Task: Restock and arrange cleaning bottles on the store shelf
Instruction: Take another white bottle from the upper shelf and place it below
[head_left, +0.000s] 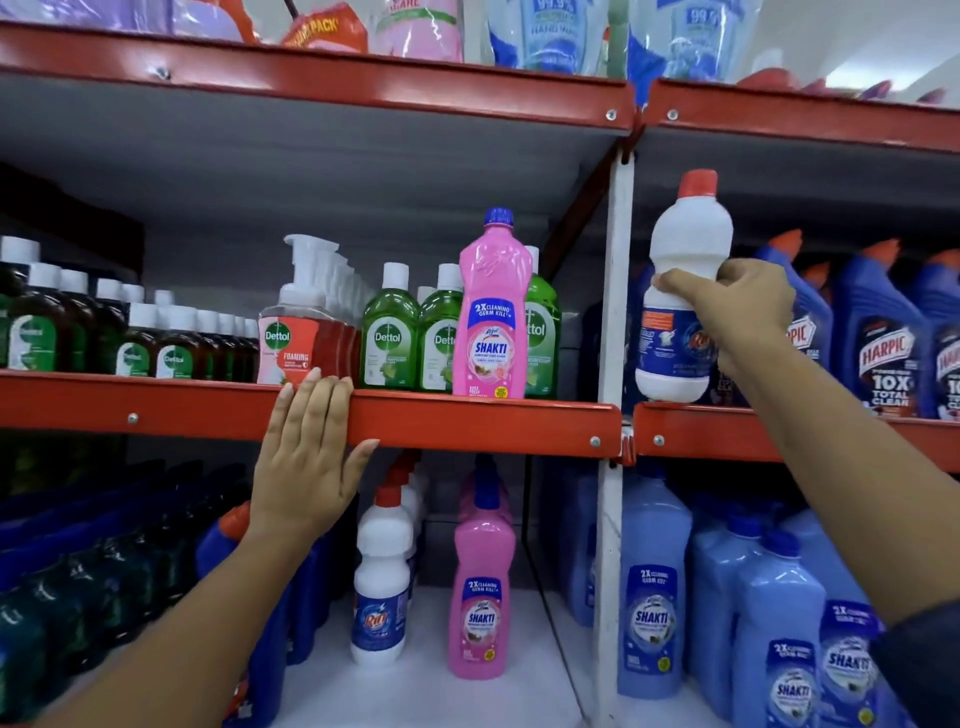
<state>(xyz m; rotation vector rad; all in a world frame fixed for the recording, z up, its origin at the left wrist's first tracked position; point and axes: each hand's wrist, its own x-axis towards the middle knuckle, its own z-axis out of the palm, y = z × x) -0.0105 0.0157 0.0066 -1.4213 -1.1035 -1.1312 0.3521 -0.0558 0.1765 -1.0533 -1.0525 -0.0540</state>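
My right hand (737, 306) grips a white bottle with a red cap (680, 260) around its waist. The bottle is upright, its base at the front edge of the right bay's middle shelf (696, 428), in front of the blue Harpic bottles (883, 332). My left hand (306, 457) lies flat, fingers apart, against the red front lip of the left bay's middle shelf (467, 418), holding nothing. A pink Shakti bottle (491, 312) stands upright at that shelf's front, before green Dettol bottles (389, 332).
A white upright post (613, 312) divides the two bays. Brown Dettol bottles (171, 343) and a pump bottle (296, 322) fill the left. Below stand a white bottle (382, 582), a pink bottle (480, 587) and blue Shakti bottles (654, 597). Refill pouches (550, 36) sit on top.
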